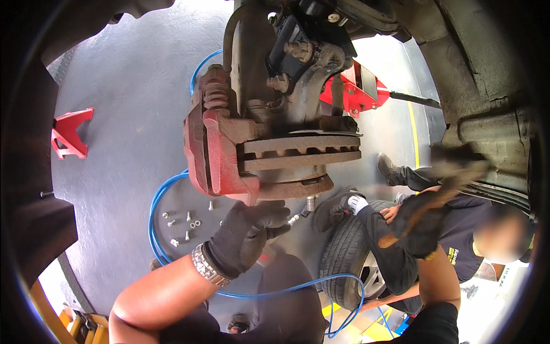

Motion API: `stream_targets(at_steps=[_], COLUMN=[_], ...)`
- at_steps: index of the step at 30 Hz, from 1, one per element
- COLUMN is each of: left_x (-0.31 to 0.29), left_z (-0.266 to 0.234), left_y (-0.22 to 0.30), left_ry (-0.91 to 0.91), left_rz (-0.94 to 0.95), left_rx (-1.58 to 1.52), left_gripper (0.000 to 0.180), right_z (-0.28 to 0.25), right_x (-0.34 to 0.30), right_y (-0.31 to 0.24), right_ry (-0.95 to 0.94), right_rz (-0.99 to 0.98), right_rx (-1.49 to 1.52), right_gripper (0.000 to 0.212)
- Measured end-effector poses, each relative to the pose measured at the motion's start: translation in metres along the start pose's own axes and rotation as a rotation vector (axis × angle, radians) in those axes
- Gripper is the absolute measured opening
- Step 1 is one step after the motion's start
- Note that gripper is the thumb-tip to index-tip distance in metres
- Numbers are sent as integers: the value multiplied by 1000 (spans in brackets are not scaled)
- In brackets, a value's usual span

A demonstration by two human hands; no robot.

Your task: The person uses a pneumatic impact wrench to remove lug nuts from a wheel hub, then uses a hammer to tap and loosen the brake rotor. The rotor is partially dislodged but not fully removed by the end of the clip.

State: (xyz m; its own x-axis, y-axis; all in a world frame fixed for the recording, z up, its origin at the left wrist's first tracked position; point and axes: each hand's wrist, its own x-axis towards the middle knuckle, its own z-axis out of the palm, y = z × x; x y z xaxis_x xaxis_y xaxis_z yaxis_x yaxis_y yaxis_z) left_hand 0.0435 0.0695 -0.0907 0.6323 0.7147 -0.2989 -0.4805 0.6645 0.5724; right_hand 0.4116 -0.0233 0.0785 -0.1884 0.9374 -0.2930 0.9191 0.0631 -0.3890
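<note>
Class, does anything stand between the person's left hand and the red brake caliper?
Nothing visible does. The gloved left hand is just below the lower end of the red brake caliper in the picture, with no part or tool showing between them; whether they touch is unclear.

Single view: head-worn fisheye, left unit of the pair, upright, unmirrored. Looks down past a brake disc [301,159] and red caliper [222,152], both close to the lens and filling upper centre. Wheel-arch panel [492,86] wraps the right edge, also near. Floor [126,120] lies well beyond. Wearer's left forearm [154,289] and right forearm [441,278] come in from below. Straight edges bow toward the dark rim.
</note>
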Motion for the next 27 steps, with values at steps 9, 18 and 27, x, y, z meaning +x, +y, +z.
stream_targets(at_steps=[9,18,27], left_x=[0,-3,28], left_z=[-11,7,-36], left_y=[-1,27,-14], left_ry=[-70,-68,-253], left_rz=[157,227,-232], left_rx=[468,1051,-571], left_gripper=[26,27,66], right_z=[-15,57,70], right_x=[45,-52,-70], right_y=[-75,-30,-48], right_ry=[-11,208,196], right_rz=[135,483,534], right_rx=[10,380,759], right_gripper=[15,52,24])
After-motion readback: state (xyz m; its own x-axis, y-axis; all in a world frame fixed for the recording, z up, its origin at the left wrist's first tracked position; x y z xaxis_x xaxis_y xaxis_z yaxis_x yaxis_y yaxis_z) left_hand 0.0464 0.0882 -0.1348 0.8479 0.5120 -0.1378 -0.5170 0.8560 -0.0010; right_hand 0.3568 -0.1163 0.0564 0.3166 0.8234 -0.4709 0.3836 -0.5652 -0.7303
